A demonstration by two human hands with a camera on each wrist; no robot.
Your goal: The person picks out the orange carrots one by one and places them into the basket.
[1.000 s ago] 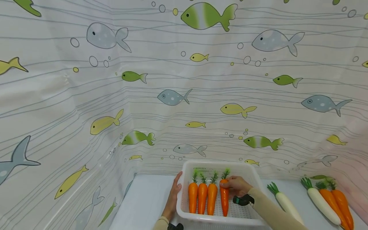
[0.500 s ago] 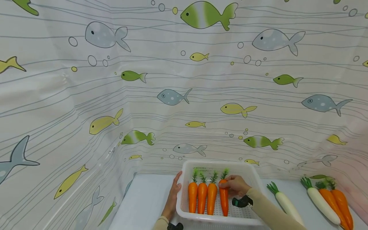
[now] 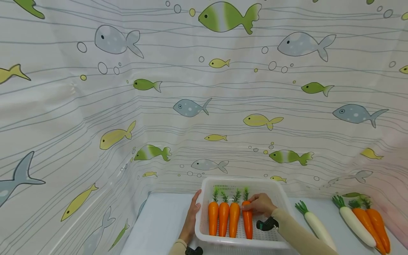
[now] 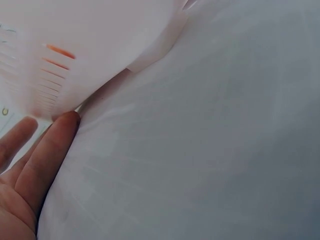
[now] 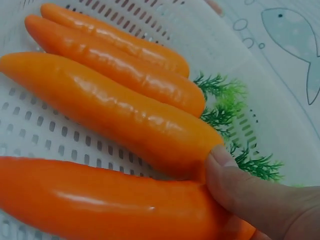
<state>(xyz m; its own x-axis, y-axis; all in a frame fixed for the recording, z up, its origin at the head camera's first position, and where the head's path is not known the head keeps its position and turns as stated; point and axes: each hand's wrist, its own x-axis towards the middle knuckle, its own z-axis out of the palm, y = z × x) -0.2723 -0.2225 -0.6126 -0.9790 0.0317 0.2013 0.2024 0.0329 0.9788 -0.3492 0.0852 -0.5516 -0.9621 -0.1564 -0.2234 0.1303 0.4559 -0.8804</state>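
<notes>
A white plastic basket holds three orange carrots side by side in its left part, green tops toward the back. My right hand pinches another carrot near its leafy end, just right of that row. In the right wrist view the thumb lies over the thick end of this held carrot, close to the neighbouring carrot. My left hand rests against the basket's left side with its fingers fairly straight. The left wrist view shows fingertips at the slotted basket wall.
To the right of the basket, a white radish lies on the white table. Farther right are another white radish and two more carrots. A fish-patterned sheet covers the wall behind and at the sides.
The carrot in my right hand has shifted slightly left at its leafy end, closer to the row, and the hand moved with it. My left hand stays at the basket's side.
</notes>
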